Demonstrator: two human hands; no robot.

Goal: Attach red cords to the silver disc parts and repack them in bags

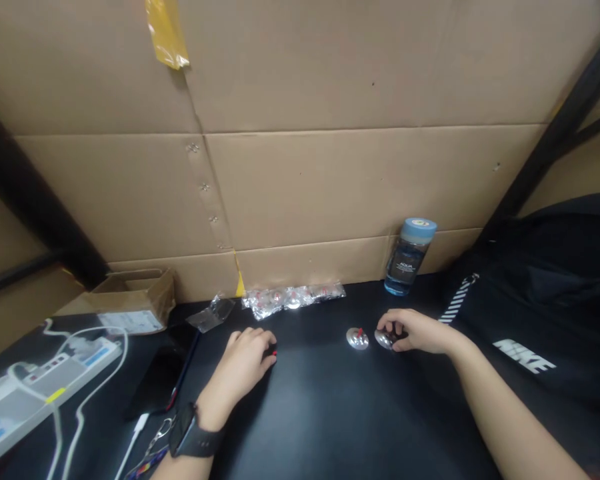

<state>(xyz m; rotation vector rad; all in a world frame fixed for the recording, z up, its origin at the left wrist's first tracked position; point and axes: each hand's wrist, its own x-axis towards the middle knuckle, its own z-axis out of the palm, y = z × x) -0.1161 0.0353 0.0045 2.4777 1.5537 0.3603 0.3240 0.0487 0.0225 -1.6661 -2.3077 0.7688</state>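
Note:
Toward the right of the black tabletop, my right hand (413, 331) has its fingers closed on a shiny silver disc (383, 339), whose far part the fingers cover. Just left of it lies a second silver disc (357, 339) with a small red piece standing up at its middle. My left hand (250, 360) rests low over the table with curled fingers. Between its thumb and index fingertip shows a small red piece (275, 353), too small to make out fully. Behind the hands, several clear packets (293, 299) with silver and red contents lie in a row.
A blue-capped water bottle (410, 257) stands by the cardboard wall (330, 180). On the right sits a black bag (545, 307). To the left are a cardboard box (135, 303), a crumpled clear wrapper (211, 313), a phone (163, 373) and a power strip (55, 380) with white cables.

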